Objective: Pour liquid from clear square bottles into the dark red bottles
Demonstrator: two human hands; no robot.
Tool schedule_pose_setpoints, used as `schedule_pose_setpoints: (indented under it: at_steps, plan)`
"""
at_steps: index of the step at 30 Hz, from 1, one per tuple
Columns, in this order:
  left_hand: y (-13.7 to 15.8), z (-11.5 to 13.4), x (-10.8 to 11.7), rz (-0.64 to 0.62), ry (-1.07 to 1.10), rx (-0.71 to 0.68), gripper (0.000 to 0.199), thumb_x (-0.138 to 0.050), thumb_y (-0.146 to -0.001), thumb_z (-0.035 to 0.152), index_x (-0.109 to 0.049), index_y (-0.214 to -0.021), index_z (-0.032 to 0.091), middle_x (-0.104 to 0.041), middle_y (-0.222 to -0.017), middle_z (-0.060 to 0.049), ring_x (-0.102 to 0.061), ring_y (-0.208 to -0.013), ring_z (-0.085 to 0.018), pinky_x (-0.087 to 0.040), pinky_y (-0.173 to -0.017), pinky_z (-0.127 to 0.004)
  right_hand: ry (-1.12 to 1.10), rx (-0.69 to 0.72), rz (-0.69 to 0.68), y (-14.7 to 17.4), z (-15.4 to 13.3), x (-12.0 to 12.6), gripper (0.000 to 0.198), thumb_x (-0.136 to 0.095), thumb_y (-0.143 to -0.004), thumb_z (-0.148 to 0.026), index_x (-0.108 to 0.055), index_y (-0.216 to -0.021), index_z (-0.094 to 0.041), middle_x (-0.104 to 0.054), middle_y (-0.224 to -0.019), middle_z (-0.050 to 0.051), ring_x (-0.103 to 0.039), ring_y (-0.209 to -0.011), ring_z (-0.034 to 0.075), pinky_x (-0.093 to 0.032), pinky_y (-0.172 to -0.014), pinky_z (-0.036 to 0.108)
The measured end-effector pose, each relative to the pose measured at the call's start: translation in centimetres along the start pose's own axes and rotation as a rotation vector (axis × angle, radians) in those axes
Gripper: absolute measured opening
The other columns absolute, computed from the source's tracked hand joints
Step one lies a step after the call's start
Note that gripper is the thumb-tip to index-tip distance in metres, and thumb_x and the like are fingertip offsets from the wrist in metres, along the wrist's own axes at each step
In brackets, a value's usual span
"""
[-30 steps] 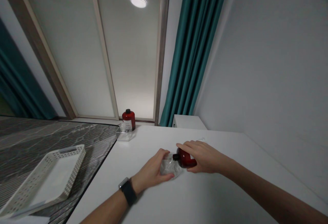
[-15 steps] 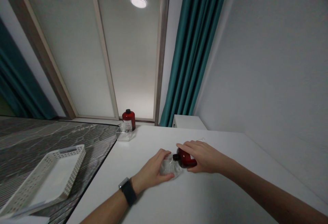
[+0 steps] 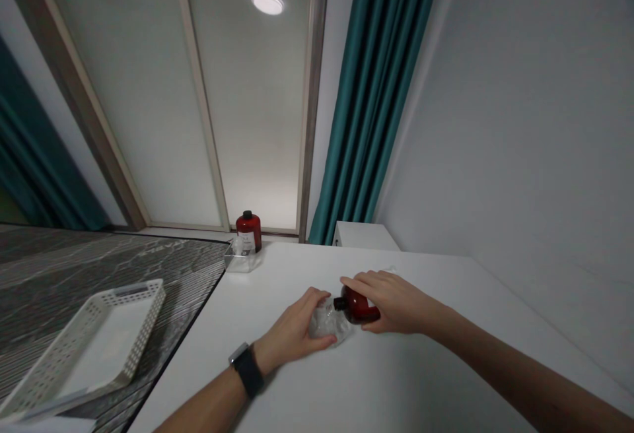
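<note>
Bare white table (image 3: 396,380) open ahead of, right of and near side of both hands. Right hand (image 3: 391,301) over lying red bottle (image 3: 359,307), left hand (image 3: 297,331) on crumpled clear wrap (image 3: 327,322): centre blocked. Far left corner obstructed by upright red bottle (image 3: 248,230) and clear tray (image 3: 241,258). White basket (image 3: 94,344) well left, off the table. Wall close on right.
</note>
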State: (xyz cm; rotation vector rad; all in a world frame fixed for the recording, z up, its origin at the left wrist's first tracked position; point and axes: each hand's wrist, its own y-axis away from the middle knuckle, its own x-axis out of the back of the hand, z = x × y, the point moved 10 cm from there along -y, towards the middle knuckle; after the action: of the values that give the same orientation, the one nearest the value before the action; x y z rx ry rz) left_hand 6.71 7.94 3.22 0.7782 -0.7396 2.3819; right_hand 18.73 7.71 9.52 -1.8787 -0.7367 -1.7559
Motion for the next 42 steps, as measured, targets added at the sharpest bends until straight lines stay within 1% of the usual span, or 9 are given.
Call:
schedule_pose_setpoints:
  at_steps: [8,18,27,31,38,42]
  plan:
    - [0.01,0.09,-0.01,-0.006,-0.004,0.000,0.062,-0.075,-0.077,0.025,-0.044,-0.131,0.021,-0.056,-0.123,-0.010,-0.057,-0.113,-0.026,-0.048,-0.099,-0.041,0.030,0.019,0.007,0.01,-0.13,0.00,0.077,-0.073,-0.078,-0.033,-0.043,-0.148,-0.020,-0.066,-0.127,0.015,-0.063,-0.111,0.034,-0.047,-0.093,0.046]
    - [-0.02,-0.07,-0.02,-0.002,-0.004,0.004,0.064,-0.075,-0.077,0.023,-0.043,-0.132,0.022,-0.055,-0.124,-0.009,-0.057,-0.113,-0.026,-0.048,-0.099,-0.042,0.035,0.020,0.010,-0.01,-0.28,0.21,0.076,-0.074,-0.078,-0.032,-0.044,-0.147,-0.019,-0.066,-0.126,0.016,-0.063,-0.111,0.035,-0.047,-0.092,0.047]
    - [-0.04,-0.02,0.00,0.001,0.001,-0.001,0.062,-0.076,-0.077,0.025,-0.044,-0.131,0.022,-0.056,-0.123,-0.009,-0.058,-0.112,-0.027,-0.048,-0.098,-0.042,0.048,0.019,0.010,-0.01,-0.14,0.13,0.077,-0.075,-0.078,-0.034,-0.044,-0.147,-0.022,-0.066,-0.127,0.014,-0.063,-0.111,0.034,-0.048,-0.093,0.047]
    - [-0.01,-0.04,0.00,0.005,-0.007,-0.005,0.063,-0.076,-0.078,0.026,-0.044,-0.132,0.022,-0.056,-0.123,-0.009,-0.058,-0.112,-0.026,-0.048,-0.098,-0.041,0.042,0.017,0.006,-0.09,-0.20,0.18,0.078,-0.075,-0.077,-0.032,-0.044,-0.147,-0.021,-0.066,-0.128,0.015,-0.063,-0.113,0.035,-0.047,-0.095,0.048]
    - [-0.04,-0.10,-0.09,-0.006,0.001,0.003,0.064,-0.076,-0.078,0.026,-0.043,-0.132,0.022,-0.056,-0.123,-0.009,-0.057,-0.113,-0.027,-0.048,-0.099,-0.042,0.033,0.024,0.030,-0.02,-0.28,0.37,0.074,-0.073,-0.079,-0.035,-0.046,-0.146,-0.022,-0.067,-0.126,0.015,-0.064,-0.110,0.033,-0.047,-0.092,0.047]
    - [-0.01,-0.07,-0.03,-0.003,-0.001,-0.002,0.063,-0.076,-0.078,0.027,-0.044,-0.132,0.022,-0.056,-0.123,-0.009,-0.057,-0.113,-0.027,-0.048,-0.099,-0.042,0.054,0.017,0.014,-0.01,-0.25,0.26,0.074,-0.073,-0.079,-0.033,-0.045,-0.147,-0.023,-0.066,-0.127,0.014,-0.063,-0.111,0.034,-0.047,-0.093,0.046]
